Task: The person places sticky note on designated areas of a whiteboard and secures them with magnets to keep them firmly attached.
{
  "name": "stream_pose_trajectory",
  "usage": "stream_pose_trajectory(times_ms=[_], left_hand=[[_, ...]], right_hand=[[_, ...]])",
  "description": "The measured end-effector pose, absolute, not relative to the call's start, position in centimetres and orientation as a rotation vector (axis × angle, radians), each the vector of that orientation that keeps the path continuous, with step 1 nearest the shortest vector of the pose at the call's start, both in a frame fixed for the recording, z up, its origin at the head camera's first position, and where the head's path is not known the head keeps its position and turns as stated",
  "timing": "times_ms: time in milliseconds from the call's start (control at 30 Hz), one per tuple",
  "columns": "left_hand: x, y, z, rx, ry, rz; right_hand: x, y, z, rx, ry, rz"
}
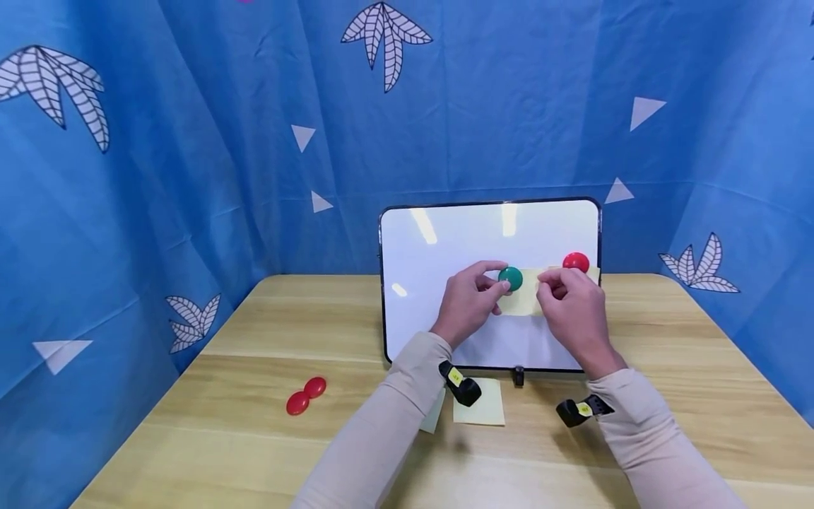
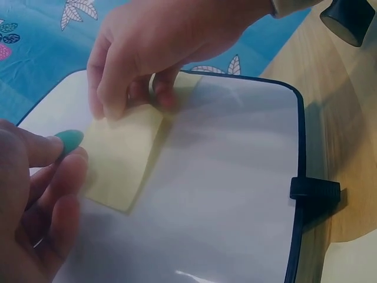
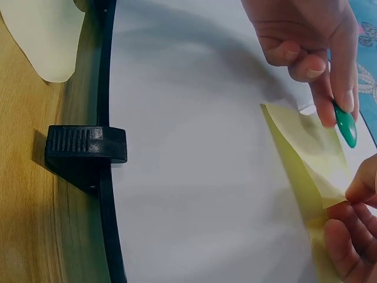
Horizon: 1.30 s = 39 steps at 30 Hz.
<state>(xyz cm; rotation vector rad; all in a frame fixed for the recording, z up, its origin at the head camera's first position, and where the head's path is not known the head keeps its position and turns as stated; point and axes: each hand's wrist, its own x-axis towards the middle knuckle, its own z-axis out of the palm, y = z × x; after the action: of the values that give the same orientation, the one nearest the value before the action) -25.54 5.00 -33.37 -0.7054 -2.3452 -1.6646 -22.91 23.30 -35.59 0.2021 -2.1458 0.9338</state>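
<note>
My left hand (image 1: 467,300) pinches a round green magnet (image 1: 511,278) between thumb and fingers, at the upper left part of a yellow paper note (image 1: 521,300). My right hand (image 1: 577,314) pinches the right side of that note against a small whiteboard (image 1: 422,290). In the right wrist view, the note (image 3: 312,150) bends, one long edge lifting off the board. A red round magnet (image 1: 576,261) sits on the board above my right hand, over a second yellow note (image 1: 594,274) that this hand partly hides.
Two red magnets (image 1: 307,396) lie on the wooden table (image 1: 222,438) at the left. A pale yellow note (image 1: 486,410) and a greenish one (image 1: 434,413), partly covered by my left sleeve, lie before the board. A black clip foot (image 1: 518,376) grips its lower edge. Blue curtain (image 1: 509,127) surrounds the table.
</note>
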Motion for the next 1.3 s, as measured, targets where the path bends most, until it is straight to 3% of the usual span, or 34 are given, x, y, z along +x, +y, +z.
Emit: stream_pose_trajectory(times_ms=[700, 1300], left_hand=[[-26.0, 6.0, -33.2, -0.673, -2.324, -1.634], [-25.8, 7.5, -32.3, -0.586, -2.416, -1.257]], right_hand=[[-23.0, 23.1, -35.8, 0.239, -2.161, 0.854], [-23.0, 23.2, -35.8, 0.221, -2.19, 0.869]])
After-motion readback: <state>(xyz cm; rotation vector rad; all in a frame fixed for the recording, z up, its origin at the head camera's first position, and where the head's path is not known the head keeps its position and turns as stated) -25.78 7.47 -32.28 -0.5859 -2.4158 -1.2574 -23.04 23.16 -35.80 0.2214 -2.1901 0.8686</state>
